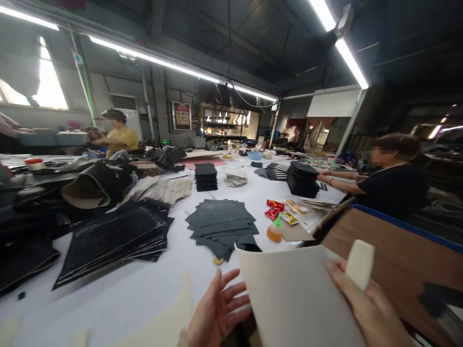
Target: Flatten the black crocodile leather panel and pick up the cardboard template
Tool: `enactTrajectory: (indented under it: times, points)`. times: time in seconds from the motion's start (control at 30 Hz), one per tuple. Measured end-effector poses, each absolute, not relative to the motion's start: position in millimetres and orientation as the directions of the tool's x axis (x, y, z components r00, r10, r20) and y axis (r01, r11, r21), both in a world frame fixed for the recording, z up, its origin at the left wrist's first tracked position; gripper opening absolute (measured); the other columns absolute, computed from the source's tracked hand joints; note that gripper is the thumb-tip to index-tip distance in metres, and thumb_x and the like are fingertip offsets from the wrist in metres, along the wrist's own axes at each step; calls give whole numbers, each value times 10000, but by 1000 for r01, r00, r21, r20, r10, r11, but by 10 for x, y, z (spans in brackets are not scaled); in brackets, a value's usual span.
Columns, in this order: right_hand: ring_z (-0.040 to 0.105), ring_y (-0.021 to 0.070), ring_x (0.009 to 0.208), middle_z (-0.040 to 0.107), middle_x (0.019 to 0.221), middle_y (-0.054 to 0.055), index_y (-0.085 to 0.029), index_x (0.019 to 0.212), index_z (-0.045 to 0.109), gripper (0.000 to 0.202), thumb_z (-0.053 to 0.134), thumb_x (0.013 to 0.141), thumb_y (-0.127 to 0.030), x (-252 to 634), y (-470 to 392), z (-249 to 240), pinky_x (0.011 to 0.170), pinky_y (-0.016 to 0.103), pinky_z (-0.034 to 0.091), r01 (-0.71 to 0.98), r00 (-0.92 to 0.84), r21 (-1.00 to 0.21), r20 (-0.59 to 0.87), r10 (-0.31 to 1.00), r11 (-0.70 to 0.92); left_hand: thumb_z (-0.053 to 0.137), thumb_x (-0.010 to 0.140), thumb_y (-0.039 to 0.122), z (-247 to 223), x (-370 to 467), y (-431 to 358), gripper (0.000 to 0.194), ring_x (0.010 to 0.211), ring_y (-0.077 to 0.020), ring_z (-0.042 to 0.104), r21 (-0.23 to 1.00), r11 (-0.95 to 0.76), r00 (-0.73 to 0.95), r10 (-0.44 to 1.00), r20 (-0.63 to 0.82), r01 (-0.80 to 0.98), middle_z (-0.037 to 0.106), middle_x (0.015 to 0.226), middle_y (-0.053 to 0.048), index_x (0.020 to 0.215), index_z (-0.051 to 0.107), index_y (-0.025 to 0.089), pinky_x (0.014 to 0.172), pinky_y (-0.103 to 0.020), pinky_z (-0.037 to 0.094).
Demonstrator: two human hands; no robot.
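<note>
At the bottom of the view my left hand (217, 308) has its fingers spread and touches the left edge of a cream sheet (292, 299) of stiff material. My right hand (365, 303) rests on the sheet's right side and pinches a small white block (360, 264) between thumb and fingers. The sheet is tilted up toward me over the white table (119, 299). A fanned pile of dark grey cut pieces (221, 224) lies just beyond the sheet.
A stack of black textured sheets (115, 238) lies at left. An orange glue bottle (275, 230), red packets (274, 208) and black stacks (302, 179) sit further back. A seated person (394, 180) works at right, another person (117, 135) at far left. A brown board (394, 260) lies right.
</note>
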State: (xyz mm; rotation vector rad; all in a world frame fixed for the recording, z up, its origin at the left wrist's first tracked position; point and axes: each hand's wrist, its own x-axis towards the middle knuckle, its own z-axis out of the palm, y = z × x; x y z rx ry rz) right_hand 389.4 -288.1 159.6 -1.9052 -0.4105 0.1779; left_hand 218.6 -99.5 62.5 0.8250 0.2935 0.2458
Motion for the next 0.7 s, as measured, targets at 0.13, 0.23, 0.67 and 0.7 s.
enactTrajectory:
  times: [0.13,0.23,0.67,0.7]
  points:
    - [588,217,708,637,670,0,-168,934,594,508,550,701,-617,3508,-2373,1158,593,257,454,2,836,-954,-163,524,-301,681,667,495,554,1313,-838,488,796,-219,617,677,708,799,518,-305,-200,655,876,-57,1014,541,181,719,-307,443]
    - [549,177,604,591,587,-27,-170,862,584,441,573,710,-584,3231,-2033,900,522,238,417,-25,746,-969,-182,640,-246,718,638,458,596,824,-858,458,791,-231,618,732,633,642,675,-364,-251,667,858,-61,962,565,173,707,-303,442]
    - [558,130,522,598,560,-12,-165,781,570,423,702,627,-536,2292,-1510,351,419,183,415,-393,360,-807,-576,734,-441,619,627,645,340,-349,-735,463,509,-117,481,872,489,291,831,-475,29,529,567,35,697,503,202,453,-202,347]
    - [571,139,538,605,562,-2,-166,748,582,433,713,599,-551,2273,-1516,267,427,185,427,-365,358,-803,-587,726,-470,612,604,675,275,-409,-736,483,502,-120,470,867,497,260,832,-490,42,500,539,41,658,499,208,460,-213,357]
